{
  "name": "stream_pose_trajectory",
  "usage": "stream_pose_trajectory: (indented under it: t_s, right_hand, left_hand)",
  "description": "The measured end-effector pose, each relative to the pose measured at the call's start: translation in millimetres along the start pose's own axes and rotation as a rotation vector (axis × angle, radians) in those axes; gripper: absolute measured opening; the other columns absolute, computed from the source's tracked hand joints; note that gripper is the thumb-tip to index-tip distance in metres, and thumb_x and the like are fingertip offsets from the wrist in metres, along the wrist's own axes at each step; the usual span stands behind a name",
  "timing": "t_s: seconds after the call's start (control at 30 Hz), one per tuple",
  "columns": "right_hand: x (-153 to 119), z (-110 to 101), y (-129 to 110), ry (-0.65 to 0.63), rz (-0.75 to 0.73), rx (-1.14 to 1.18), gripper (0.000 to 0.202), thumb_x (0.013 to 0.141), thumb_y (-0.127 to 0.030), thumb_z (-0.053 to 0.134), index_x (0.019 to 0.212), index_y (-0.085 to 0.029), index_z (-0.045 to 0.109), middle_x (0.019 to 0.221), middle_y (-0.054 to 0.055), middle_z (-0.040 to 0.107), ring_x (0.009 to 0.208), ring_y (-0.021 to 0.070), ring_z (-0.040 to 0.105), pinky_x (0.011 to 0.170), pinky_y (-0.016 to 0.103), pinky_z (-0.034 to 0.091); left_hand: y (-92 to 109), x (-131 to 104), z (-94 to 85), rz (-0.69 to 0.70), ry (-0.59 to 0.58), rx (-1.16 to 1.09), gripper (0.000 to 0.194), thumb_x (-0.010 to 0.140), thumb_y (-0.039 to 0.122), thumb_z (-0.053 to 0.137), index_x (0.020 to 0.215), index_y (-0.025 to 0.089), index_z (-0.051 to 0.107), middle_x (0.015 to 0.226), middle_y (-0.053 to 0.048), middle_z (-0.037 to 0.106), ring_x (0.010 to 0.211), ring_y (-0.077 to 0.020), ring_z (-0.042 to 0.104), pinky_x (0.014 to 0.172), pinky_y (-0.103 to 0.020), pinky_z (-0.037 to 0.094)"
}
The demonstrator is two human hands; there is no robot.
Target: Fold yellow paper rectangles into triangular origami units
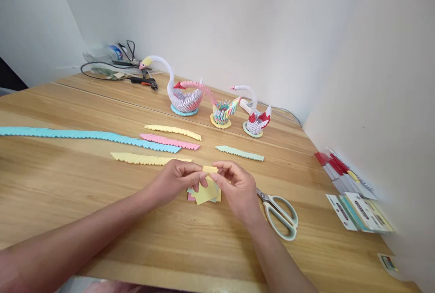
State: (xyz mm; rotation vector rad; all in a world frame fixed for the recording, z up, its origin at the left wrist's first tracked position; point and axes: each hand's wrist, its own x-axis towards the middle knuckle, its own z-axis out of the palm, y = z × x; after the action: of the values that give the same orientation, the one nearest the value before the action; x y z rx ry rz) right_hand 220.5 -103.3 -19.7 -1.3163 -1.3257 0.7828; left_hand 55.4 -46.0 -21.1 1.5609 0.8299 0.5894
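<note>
Between my two hands is a small piece of yellow paper (210,169), pinched at both sides. My left hand (180,176) is closed on its left edge with thumb and fingers. On the opposite edge, my right hand (238,188) is closed the same way. Just beneath lies a loose stack of small paper squares (205,194), yellow on top with green and pink edges showing. Scissors (280,216) with pale handles rest beside my right wrist, their blades partly hidden by that hand. A yellow strip of folded paper pieces (142,158) ends near my left fingers.
Further strips lie beyond my hands: a long blue one (84,135), a pink one (170,141), a yellow one (173,130) and a green one (239,152). Three folded-paper swans (185,101) stand at the back. A glue gun (144,81) sits back left; paper packs (360,211) lie right.
</note>
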Motion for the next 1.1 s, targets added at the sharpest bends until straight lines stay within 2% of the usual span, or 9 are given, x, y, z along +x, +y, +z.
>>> stream_pose_trajectory:
  t_s: [0.73,0.83,0.9,1.0,1.1]
  right_hand:
    - [1,-3,-1,-0.046,0.019,-0.035,0.013,0.073,-0.027,0.066,0.083,-0.019,0.064,0.069,-0.001,0.060,0.063,0.0120,0.054,0.058,0.023,0.043]
    - [1,-8,-7,-0.111,0.007,-0.114,0.013,0.074,-0.028,0.066,0.082,-0.018,0.064,0.069,-0.001,0.060,0.062,0.0124,0.054,0.058,0.024,0.043]
    - [1,-10,-11,-0.139,-0.061,-0.221,0.009,0.079,-0.027,0.062,0.080,-0.019,0.065,0.071,0.000,0.062,0.065,0.0130,0.055,0.062,0.025,0.043]
    - [-1,-12,-14,-0.086,-0.142,-0.310,0.012,0.082,-0.023,0.056,0.076,-0.020,0.066,0.073,0.001,0.065,0.068,0.0137,0.057,0.066,0.026,0.043]
    - [-2,-8,-12,0.002,-0.050,-0.139,0.009,0.081,-0.027,0.059,0.077,-0.020,0.064,0.071,0.000,0.064,0.065,0.0128,0.057,0.062,0.024,0.044]
  left_hand:
    - [-1,0,-2.4,0.110,-0.029,0.211,0.034,0.085,0.036,0.047,0.067,0.013,0.063,0.056,0.001,0.052,0.053,-0.0096,0.048,0.051,-0.018,0.036]
    - [1,0,-2.9,0.183,0.006,0.307,0.032,0.085,0.032,0.047,0.067,0.013,0.064,0.058,0.000,0.055,0.054,-0.0095,0.049,0.052,-0.018,0.035]
    - [4,-1,-2.1,0.255,0.028,0.356,0.028,0.084,0.028,0.049,0.067,0.013,0.065,0.060,0.000,0.058,0.056,-0.0098,0.050,0.054,-0.019,0.036]
    - [7,-2,1.2,0.261,0.074,0.282,0.021,0.081,0.028,0.054,0.074,0.014,0.068,0.063,-0.001,0.061,0.059,-0.0111,0.052,0.055,-0.019,0.038]
    - [6,-1,5.7,0.144,0.027,0.023,0.022,0.077,0.033,0.060,0.087,0.014,0.065,0.068,-0.001,0.061,0.060,-0.0120,0.053,0.052,-0.020,0.041]
